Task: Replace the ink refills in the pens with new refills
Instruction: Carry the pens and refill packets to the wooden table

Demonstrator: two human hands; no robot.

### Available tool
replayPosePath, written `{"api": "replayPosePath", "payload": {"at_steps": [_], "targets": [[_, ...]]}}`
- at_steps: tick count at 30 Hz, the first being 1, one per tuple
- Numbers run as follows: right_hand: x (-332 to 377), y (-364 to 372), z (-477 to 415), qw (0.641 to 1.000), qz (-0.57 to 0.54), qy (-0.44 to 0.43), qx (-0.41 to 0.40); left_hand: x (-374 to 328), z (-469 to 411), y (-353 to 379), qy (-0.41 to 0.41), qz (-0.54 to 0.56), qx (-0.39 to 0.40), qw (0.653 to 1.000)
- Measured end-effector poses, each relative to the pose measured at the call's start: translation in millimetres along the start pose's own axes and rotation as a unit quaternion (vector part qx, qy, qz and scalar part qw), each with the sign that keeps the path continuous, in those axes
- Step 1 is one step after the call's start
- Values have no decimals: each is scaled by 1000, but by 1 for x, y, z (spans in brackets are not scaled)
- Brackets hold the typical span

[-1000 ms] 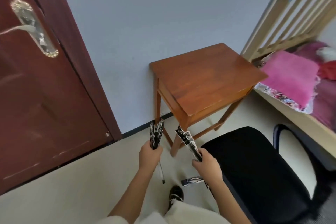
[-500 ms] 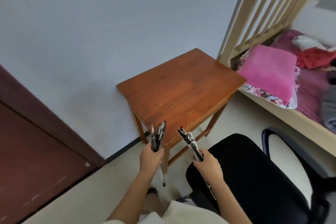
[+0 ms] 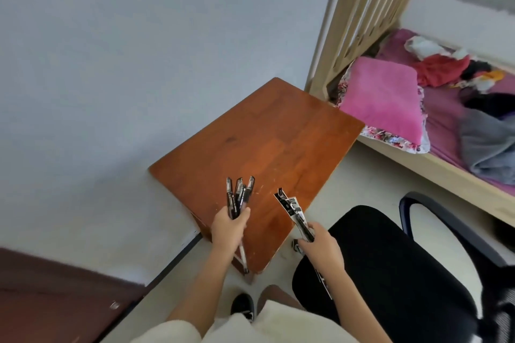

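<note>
The pens stand nearly upright, caps fanned toward the frame's top, held mid-length in the left hand's closed grip; the refill packet slants up-left out of the right hand's curled grip; both are over the wooden tabletop at centre; the bed is upper right.

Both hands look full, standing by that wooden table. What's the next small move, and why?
Probably set the pens and the refill packet down on the table: the left hand grips the pens, the right hand grips the packet, so neither is free to open a pen.
</note>
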State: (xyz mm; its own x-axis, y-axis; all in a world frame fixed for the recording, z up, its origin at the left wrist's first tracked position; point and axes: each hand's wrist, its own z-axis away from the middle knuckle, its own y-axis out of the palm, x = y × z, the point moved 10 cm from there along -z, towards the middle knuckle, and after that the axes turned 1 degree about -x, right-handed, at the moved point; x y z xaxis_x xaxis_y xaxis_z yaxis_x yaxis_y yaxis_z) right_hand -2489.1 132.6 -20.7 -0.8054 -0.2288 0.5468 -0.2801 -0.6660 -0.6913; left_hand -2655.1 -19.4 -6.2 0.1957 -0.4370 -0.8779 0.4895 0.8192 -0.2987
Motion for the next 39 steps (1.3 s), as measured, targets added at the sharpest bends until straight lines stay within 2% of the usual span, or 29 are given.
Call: {"api": "replayPosePath", "payload": {"at_steps": [4,14,22,29,39], "targets": [[-2,-4,-4,999,-18,12,-24,9,-10,0,-23,-2,13,1000],[-9,-17,-9,997,-14,49,-58,-9,-38,22,-7,-16,50,999],[18,-29,-36,997,10,20,-69,-17,-59,25,-13,2,51,999],[84,-13,-94,994,100,-37,1,3,-97,-5,-74,46,-32,996],[127,-2,-213,970,210,-105,57,2,-148,5,-137,-21,-164,977]]}}
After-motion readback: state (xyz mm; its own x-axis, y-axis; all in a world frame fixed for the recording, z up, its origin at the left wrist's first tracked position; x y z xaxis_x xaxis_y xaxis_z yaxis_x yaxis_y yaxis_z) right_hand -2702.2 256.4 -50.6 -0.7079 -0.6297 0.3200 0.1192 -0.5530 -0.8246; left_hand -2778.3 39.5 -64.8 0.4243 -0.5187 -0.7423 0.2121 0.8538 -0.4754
